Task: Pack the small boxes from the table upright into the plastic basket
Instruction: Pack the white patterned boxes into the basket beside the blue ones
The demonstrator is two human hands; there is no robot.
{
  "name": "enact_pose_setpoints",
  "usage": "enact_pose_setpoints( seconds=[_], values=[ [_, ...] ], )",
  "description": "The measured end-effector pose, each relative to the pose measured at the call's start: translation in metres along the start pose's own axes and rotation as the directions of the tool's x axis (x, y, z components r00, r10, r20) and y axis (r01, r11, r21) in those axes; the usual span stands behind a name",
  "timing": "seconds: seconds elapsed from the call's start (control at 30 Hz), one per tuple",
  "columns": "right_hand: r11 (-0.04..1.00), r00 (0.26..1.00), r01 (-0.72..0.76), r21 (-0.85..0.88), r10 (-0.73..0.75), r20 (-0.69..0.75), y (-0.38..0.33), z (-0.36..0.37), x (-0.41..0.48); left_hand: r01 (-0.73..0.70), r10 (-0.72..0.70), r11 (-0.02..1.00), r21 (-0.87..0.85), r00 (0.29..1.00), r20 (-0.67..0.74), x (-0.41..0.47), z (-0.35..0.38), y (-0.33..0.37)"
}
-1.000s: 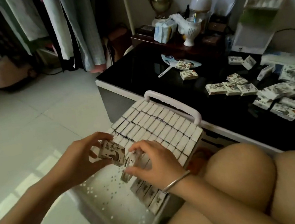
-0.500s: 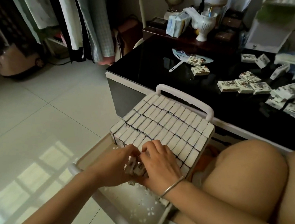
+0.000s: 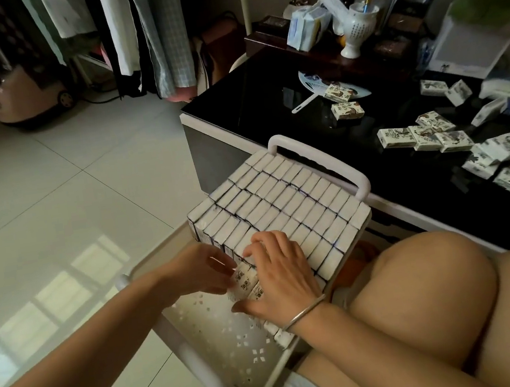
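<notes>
The white plastic basket (image 3: 202, 361) lies tilted in front of my knees. Its far half is filled with rows of small white boxes (image 3: 284, 202) standing upright. My left hand (image 3: 197, 272) pinches a small printed box (image 3: 242, 278) at the near end of the packed rows. My right hand (image 3: 280, 280), with a metal bangle on the wrist, rests flat on the nearest boxes with fingers spread and the thumb beside them. Many loose small boxes (image 3: 419, 137) lie scattered on the black table (image 3: 266, 99) at the right.
The basket's far handle (image 3: 322, 166) leans against the table edge. A hand fan (image 3: 315, 93), a white vase (image 3: 355, 28) and dark wooden boxes stand at the table's back. Clothes hang at the rear left over the pale tiled floor (image 3: 52, 205). My bare knees (image 3: 426, 300) fill the lower right.
My left hand has brought its box down from above the basket to the end of the packed rows. My right hand has flattened onto the nearest boxes. The view has shifted slightly.
</notes>
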State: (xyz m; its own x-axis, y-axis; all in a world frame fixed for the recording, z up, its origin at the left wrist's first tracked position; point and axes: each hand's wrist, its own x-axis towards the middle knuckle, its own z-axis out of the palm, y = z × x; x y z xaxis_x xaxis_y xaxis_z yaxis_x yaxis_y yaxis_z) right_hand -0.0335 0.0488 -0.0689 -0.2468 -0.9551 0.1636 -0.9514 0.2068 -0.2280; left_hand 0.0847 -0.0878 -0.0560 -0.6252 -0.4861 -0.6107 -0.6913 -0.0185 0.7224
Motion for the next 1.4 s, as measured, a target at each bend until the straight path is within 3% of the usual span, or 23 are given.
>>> enact_pose_setpoints(
  seconds=[0.17,0.53,0.67,0.73,0.8,0.93,1.1,1.23,1.4],
  values=[
    [0.999,0.998,-0.044,0.005,0.044,-0.043,0.002,0.004,-0.001,0.022,-0.022,1.0,-0.014,1.0,-0.017,0.003,0.004,0.003],
    [0.985,0.996,-0.083,0.149,0.084,0.004,0.013,0.0,-0.003,-0.004,0.018,0.952,0.307,0.999,-0.041,-0.001,0.009,0.011],
    [0.962,0.992,-0.126,0.243,0.122,0.034,0.022,-0.012,0.001,-0.007,0.062,0.919,0.393,0.99,-0.127,-0.012,0.003,0.014],
    [0.947,0.989,-0.145,0.287,0.147,0.013,0.031,-0.021,0.005,-0.023,0.161,0.857,0.514,0.961,-0.225,-0.017,-0.001,0.022],
    [0.933,0.983,-0.163,0.322,0.183,-0.033,0.045,-0.031,0.009,-0.078,0.264,0.844,0.531,0.922,-0.284,-0.019,0.001,0.035],
    [0.9,0.948,-0.199,0.388,0.277,-0.157,0.088,-0.057,0.013,-0.31,0.396,0.882,0.356,0.895,-0.203,-0.012,0.032,0.081],
    [0.831,0.865,-0.379,0.407,0.475,-0.164,0.167,-0.099,0.009,-0.541,0.591,0.794,0.279,0.795,-0.14,0.026,0.093,0.144],
    [0.738,0.765,-0.522,0.427,0.627,-0.148,0.239,-0.12,0.001,-0.606,0.669,0.72,0.337,0.736,-0.105,0.068,0.136,0.194],
    [0.725,0.736,-0.654,0.217,0.676,-0.041,0.307,-0.115,0.001,-0.62,0.696,0.651,0.438,0.718,-0.017,0.124,0.168,0.238]
  ],
)
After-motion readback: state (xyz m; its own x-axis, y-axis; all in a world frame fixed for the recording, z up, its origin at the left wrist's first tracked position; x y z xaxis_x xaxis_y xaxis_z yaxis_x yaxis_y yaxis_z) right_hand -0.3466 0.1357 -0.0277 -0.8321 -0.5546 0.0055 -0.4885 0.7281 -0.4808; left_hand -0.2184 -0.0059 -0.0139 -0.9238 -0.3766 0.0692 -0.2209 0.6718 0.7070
